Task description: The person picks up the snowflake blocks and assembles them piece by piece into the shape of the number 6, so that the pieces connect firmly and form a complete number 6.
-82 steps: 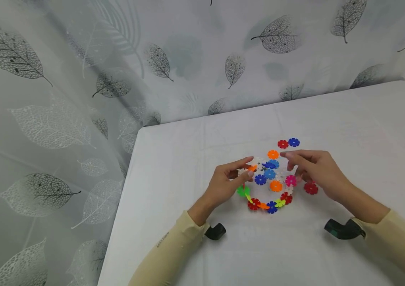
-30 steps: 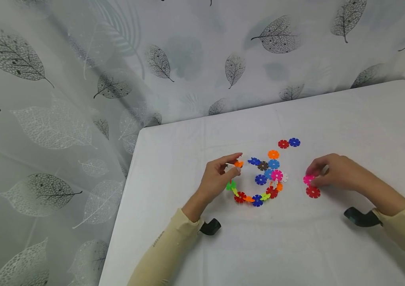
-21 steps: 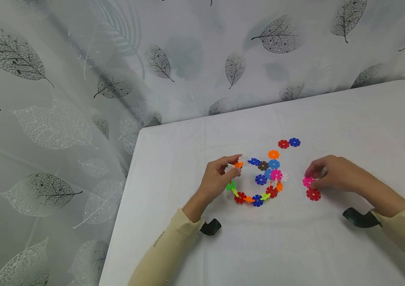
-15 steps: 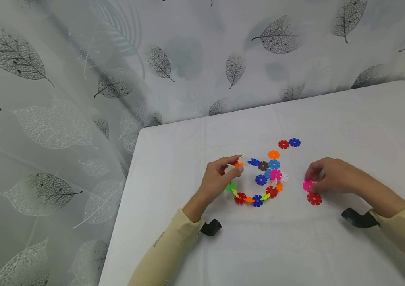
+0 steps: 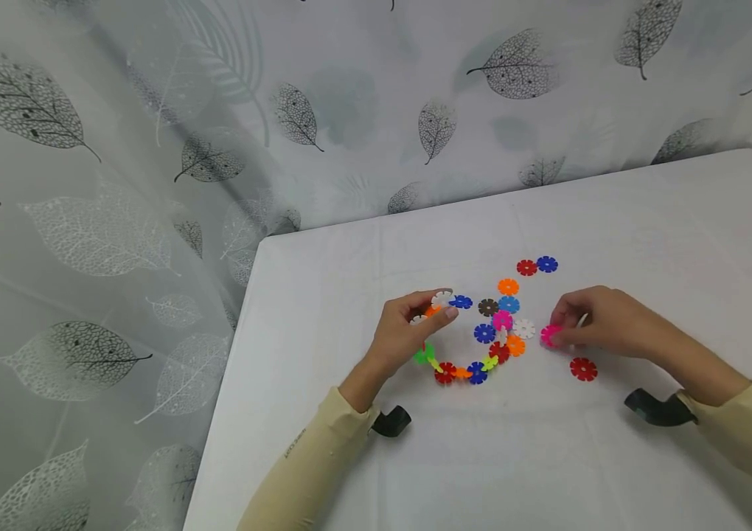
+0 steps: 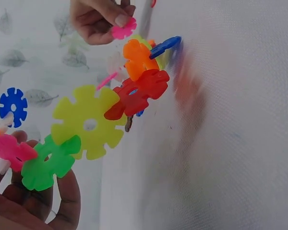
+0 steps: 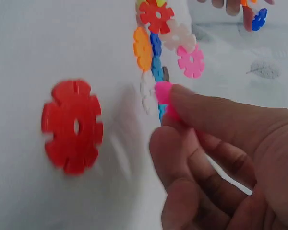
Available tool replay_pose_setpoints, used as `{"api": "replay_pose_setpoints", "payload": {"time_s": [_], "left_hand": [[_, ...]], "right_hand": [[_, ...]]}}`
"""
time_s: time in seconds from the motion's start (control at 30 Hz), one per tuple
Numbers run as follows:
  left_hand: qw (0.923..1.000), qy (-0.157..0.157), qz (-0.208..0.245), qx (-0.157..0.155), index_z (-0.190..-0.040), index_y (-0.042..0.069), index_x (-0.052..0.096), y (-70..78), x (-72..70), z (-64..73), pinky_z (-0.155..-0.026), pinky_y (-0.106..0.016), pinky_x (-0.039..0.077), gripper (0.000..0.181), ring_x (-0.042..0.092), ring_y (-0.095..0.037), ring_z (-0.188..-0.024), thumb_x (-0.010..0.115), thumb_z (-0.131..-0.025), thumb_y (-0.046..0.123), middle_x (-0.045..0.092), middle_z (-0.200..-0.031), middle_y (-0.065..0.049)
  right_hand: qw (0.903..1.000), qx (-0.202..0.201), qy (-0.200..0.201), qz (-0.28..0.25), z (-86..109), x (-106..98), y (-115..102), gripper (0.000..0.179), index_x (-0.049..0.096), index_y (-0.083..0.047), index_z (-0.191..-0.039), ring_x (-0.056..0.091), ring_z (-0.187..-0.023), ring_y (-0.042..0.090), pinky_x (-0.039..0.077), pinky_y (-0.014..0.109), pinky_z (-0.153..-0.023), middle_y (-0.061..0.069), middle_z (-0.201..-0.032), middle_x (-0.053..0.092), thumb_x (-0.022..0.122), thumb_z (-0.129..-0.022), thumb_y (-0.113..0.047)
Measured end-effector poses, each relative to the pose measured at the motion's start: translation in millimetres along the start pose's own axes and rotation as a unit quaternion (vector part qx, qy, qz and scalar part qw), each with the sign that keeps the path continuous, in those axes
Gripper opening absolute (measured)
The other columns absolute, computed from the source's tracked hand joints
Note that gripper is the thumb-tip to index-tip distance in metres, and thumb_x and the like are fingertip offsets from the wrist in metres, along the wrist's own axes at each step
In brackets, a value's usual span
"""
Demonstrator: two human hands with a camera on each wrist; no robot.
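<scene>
In the head view, my left hand (image 5: 405, 328) holds one end of a curved chain of interlocked plastic snowflake discs, near a white disc (image 5: 442, 299) and a blue end disc (image 5: 461, 302). The chain bends through a green disc (image 6: 48, 163), a yellow disc (image 6: 89, 122) and a red disc (image 5: 445, 373) up to a pink disc (image 5: 501, 321) at its other end. Between thumb and fingers, my right hand (image 5: 604, 317) pinches a separate pink snowflake disc (image 5: 551, 336), right of the chain; the fingertips cover part of it in the right wrist view.
A loose red disc (image 5: 584, 369) lies below my right hand. Beside the chain lie white (image 5: 524, 329), orange (image 5: 515, 346), blue (image 5: 484, 333), brown (image 5: 488, 307) and light blue (image 5: 509, 304) discs. Farther back are several more, including a red one (image 5: 526, 268). A leaf-print curtain (image 5: 349, 110) borders the white table (image 5: 323, 295).
My right hand reached right to the pink disc beside the loose red one, then brought it left toward the chain. My left hand shifted left with the chain, then turned its blue end upward.
</scene>
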State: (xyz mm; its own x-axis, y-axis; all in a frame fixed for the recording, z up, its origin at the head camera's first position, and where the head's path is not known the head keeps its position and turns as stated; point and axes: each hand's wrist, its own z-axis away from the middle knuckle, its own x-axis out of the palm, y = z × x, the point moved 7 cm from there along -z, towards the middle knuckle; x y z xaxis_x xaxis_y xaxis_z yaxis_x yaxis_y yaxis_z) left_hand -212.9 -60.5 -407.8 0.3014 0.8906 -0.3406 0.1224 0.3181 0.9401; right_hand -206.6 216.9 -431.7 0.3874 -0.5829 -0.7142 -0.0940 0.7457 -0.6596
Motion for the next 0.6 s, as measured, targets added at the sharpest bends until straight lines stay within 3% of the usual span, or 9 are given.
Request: {"api": "replay_pose_setpoints", "payload": {"time_s": [0.13, 0.23, 0.4, 0.6], "left_hand": [[0.9999, -0.008, 0.010, 0.002, -0.126, 0.016, 0.073, 1.5, 1.6, 0.6, -0.071, -0.029, 0.051, 0.037, 0.061, -0.017, -0.097, 0.074, -0.094, 0.033, 0.069, -0.104, 0.003], [0.9998, -0.014, 0.016, 0.007, -0.124, 0.014, 0.074, 2.2, 2.8, 0.5, -0.075, -0.031, 0.054, 0.034, 0.061, -0.016, -0.101, 0.074, -0.094, 0.031, 0.070, -0.107, 0.004], [0.9993, -0.017, 0.018, 0.027, -0.119, 0.013, 0.076, 5.0, 4.3, 0.4, -0.082, -0.036, 0.053, 0.029, 0.060, -0.015, -0.104, 0.074, -0.094, 0.028, 0.072, -0.105, 0.003], [0.9987, -0.019, 0.026, 0.039, -0.119, 0.011, 0.076, 5.8, 6.9, 0.4, -0.081, -0.032, 0.052, 0.029, 0.061, -0.017, -0.099, 0.073, -0.095, 0.026, 0.072, -0.102, 0.001]], "right_hand": [[0.9984, -0.029, 0.041, -0.027, -1.4, 1.7, -12.6, 0.033, 0.072, -0.007, -0.099, 0.065, -0.074, 0.015, 0.055, 0.027, -0.062, -0.002, -0.083, 0.068, 0.088, -0.080, -0.028], [0.9940, -0.054, 0.069, -0.066, -1.0, 3.8, -22.7, 0.026, 0.074, -0.008, -0.101, 0.070, -0.078, 0.017, 0.057, 0.025, -0.065, -0.001, -0.088, 0.072, 0.086, -0.082, -0.021], [0.9806, -0.082, 0.109, -0.141, -1.5, 6.3, -37.3, 0.025, 0.072, -0.007, -0.107, 0.073, -0.083, 0.024, 0.059, 0.028, -0.067, 0.005, -0.094, 0.074, 0.082, -0.088, -0.019], [0.9643, -0.089, 0.148, -0.200, -1.6, 8.2, -49.0, 0.029, 0.069, -0.004, -0.110, 0.074, -0.083, 0.023, 0.059, 0.029, -0.067, 0.011, -0.097, 0.074, 0.080, -0.090, -0.021]]}}
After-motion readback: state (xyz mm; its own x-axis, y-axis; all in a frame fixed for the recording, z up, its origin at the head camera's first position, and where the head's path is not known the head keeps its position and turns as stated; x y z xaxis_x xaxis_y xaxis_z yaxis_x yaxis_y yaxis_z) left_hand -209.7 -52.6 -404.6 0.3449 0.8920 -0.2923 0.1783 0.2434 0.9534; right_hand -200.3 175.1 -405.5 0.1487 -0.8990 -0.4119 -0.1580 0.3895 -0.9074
